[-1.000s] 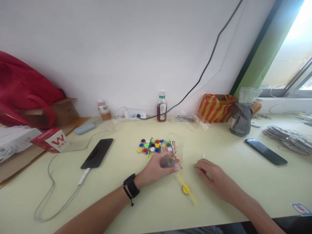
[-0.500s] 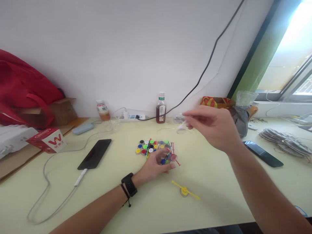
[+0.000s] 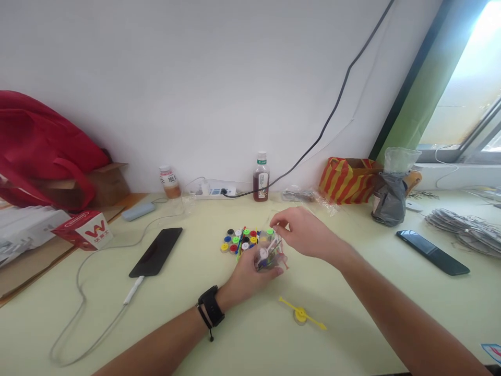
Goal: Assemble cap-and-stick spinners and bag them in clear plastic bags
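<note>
My left hand [image 3: 250, 274], with a black watch on the wrist, grips a clear plastic bag of small coloured sticks and wheels [image 3: 270, 256] on the pale green table [image 3: 352, 292]. My right hand [image 3: 303, 232] hovers just above the bag's top, fingers pinched on a thin white stick [image 3: 274, 241]. Behind the bag lies a cluster of several small coloured wheels [image 3: 242, 239]. A yellow stick with a yellow wheel on it [image 3: 301, 314] lies on the table near the front.
A black phone on a white cable [image 3: 156, 251] lies to the left, another dark phone [image 3: 432, 251] to the right. Bottles [image 3: 260, 177], a power strip [image 3: 213, 190], a striped bag [image 3: 346, 180], a grey bag [image 3: 388, 198] and a red box [image 3: 84, 230] line the back.
My right hand rose from the table to the right, swung up, then came down and left to the bag's top. My left hand stayed on the bag.
</note>
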### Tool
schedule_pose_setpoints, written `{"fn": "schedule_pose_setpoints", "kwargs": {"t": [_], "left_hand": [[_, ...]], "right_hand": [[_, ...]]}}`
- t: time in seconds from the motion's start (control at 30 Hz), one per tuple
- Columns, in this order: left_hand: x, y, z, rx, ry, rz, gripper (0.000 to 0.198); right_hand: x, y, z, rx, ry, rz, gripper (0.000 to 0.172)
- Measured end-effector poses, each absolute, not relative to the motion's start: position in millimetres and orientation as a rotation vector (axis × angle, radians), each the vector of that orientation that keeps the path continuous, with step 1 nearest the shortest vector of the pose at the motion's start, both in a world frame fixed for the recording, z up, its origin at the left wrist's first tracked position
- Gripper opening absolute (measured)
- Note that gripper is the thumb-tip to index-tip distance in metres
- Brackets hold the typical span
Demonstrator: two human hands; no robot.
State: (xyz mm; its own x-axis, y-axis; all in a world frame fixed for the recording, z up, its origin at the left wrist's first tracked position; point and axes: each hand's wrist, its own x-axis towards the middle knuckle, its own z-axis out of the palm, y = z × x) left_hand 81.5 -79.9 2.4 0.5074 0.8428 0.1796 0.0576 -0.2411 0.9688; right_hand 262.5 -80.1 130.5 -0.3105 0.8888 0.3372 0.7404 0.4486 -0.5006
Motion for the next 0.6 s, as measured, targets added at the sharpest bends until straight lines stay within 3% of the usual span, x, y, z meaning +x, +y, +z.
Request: {"fn": "schedule_pose_setpoints", "kwargs": {"t": [0.17,0.23,0.4,0.43,0.6], "left_hand": [[81.4,-80.7,8.7,1.718,0.814,0.922,0.039],[81.4,-80.8,9.0,1.708,0.826,0.96,0.039],[80.6,-79.1,-1.6,1.742,0.853,0.955,0.048],[80.3,-78.2,-5.1,1.739,0.862,0.938,0.053],[80.0,-73.4,-13.6,1.651,0.848,0.886,0.073]], "right_hand": [[275.6,-115.4,128.7,-1.406,-1.99,0.046,0.017],[283.8,-137.1,113.8,-1.461,-2.094,0.137,0.02],[293.7,-177.9,52.9,-1.488,-2.527,0.389,0.009],[293.7,-181.0,45.6,-1.494,-2.566,0.427,0.015],[296.3,-175.3,69.6,-1.413,-2.424,0.581,0.022]]}}
